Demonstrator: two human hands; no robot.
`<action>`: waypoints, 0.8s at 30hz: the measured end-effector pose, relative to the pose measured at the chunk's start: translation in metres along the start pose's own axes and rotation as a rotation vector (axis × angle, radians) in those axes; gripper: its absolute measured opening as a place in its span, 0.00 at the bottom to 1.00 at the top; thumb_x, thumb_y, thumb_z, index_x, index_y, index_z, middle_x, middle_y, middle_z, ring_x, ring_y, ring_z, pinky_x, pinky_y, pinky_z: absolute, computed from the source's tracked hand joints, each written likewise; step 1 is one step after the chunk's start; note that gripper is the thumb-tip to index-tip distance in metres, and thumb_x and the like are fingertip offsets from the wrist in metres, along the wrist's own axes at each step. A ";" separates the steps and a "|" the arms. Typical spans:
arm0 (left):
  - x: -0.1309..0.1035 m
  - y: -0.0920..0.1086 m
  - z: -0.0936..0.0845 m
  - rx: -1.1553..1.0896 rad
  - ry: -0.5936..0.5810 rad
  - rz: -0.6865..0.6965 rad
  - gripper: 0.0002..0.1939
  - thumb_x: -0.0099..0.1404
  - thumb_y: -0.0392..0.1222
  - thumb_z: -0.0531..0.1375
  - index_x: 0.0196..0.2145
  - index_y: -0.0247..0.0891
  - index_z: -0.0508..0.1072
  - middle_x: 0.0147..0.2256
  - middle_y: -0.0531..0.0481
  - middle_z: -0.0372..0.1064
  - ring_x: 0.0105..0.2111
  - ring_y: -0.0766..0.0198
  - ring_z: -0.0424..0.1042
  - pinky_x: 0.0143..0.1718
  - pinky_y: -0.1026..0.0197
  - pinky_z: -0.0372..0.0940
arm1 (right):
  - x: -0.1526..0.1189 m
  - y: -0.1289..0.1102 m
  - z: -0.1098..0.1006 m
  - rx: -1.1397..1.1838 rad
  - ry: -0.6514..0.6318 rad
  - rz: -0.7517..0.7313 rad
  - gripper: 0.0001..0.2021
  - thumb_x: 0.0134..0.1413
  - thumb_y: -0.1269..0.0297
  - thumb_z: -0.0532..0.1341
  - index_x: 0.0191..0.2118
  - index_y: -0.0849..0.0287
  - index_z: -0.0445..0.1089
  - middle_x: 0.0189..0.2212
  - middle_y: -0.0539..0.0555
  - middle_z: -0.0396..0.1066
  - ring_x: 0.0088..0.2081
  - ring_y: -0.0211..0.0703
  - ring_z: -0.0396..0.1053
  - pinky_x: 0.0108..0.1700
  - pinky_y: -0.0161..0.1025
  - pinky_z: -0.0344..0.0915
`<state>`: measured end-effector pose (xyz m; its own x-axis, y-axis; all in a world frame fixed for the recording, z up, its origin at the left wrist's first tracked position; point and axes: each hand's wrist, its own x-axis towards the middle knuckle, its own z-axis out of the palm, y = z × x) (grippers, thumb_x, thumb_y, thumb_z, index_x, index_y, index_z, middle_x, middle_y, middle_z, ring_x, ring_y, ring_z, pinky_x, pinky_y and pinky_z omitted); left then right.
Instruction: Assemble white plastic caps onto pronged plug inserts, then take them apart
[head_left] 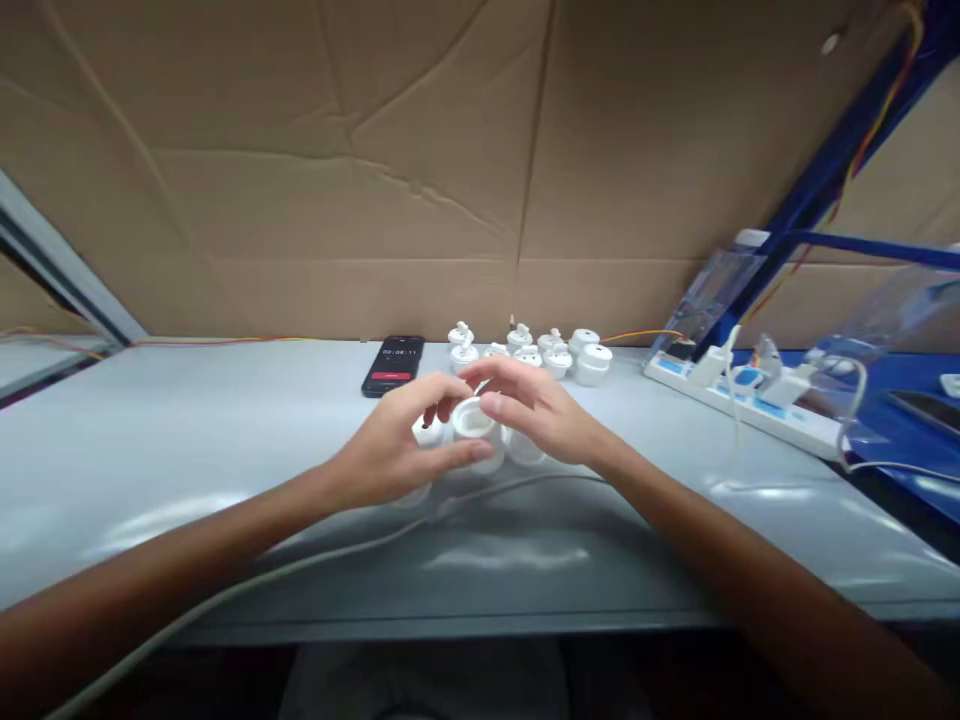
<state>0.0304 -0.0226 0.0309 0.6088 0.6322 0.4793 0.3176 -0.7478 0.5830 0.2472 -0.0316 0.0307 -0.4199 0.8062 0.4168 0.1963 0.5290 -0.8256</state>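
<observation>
A white round plastic cup [473, 422] with an open, stepped top is between my two hands above the table. My left hand [401, 440] curves round its left side, thumb along the near side and fingers at the far left. From the right, my right hand [536, 408] bends over the cup's far right rim, with thumb and fingers close to the edge. Its fingertips are partly hidden. Behind my left fingers stands a white round piece [428, 432] with a dark spot on top. Another white round piece [525, 449] sits under my right hand, partly covered.
Several white round pieces with small parts on top [527, 356] stand at the back, beside two plain white ones [592, 363]. A phone showing a timer [394, 366] lies left of them. A power strip [750, 400] lies right. A pale cable [300, 568] crosses the front.
</observation>
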 end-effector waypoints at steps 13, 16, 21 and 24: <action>0.025 -0.008 0.010 0.387 -0.020 0.139 0.19 0.70 0.55 0.59 0.49 0.37 0.66 0.42 0.41 0.74 0.40 0.52 0.76 0.39 0.55 0.71 | 0.007 0.004 0.019 0.355 0.257 0.506 0.21 0.66 0.40 0.52 0.32 0.53 0.58 0.16 0.41 0.50 0.15 0.32 0.45 0.17 0.30 0.40; 0.035 0.004 0.007 -0.134 -0.059 -0.166 0.19 0.71 0.60 0.56 0.42 0.39 0.65 0.29 0.51 0.67 0.24 0.63 0.68 0.24 0.63 0.63 | 0.004 0.005 0.011 0.019 0.393 0.183 0.17 0.67 0.43 0.53 0.38 0.53 0.60 0.22 0.45 0.60 0.19 0.37 0.57 0.20 0.34 0.55; 0.061 0.009 -0.006 -1.052 -0.163 -0.645 0.18 0.71 0.56 0.55 0.32 0.38 0.65 0.18 0.59 0.50 0.12 0.76 0.44 0.14 0.69 0.46 | 0.000 0.001 -0.022 -0.742 0.364 -0.580 0.05 0.66 0.61 0.62 0.46 0.50 0.69 0.45 0.56 0.75 0.46 0.49 0.75 0.49 0.47 0.72; 0.071 0.000 -0.008 -1.163 -0.044 -0.720 0.16 0.69 0.52 0.57 0.31 0.38 0.67 0.17 0.59 0.50 0.11 0.76 0.44 0.12 0.70 0.45 | 0.002 0.002 -0.032 -0.761 0.473 -0.639 0.07 0.66 0.65 0.62 0.48 0.49 0.71 0.46 0.56 0.75 0.49 0.48 0.74 0.52 0.47 0.72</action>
<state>0.0678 0.0240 0.0698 0.5998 0.7819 -0.1696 -0.2042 0.3546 0.9125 0.2752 -0.0207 0.0415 -0.2887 0.2595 0.9216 0.6265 0.7791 -0.0231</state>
